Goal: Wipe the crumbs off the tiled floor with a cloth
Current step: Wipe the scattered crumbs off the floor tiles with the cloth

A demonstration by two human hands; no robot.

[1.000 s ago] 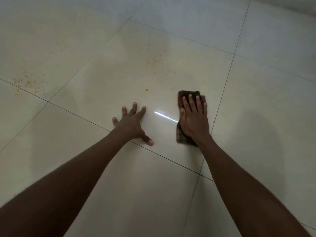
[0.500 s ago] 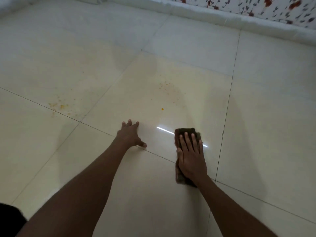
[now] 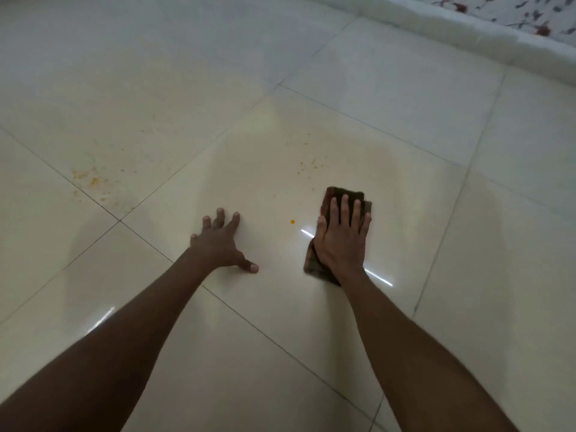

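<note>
Cloth (image 3: 344,194) under flat right hand (image 3: 341,241); no writing visible anywhere.

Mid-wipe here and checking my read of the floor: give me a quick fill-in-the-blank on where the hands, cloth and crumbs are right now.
1. The dark cloth lies flat under the ____ hand.
2. The left hand rests with spread fingers directly on the ____.
3. The single orange crumb lies ____ the two hands.
4. The larger crumb patch sits far to the ____ of the cloth.

Missing words: right; floor; between; left
</note>
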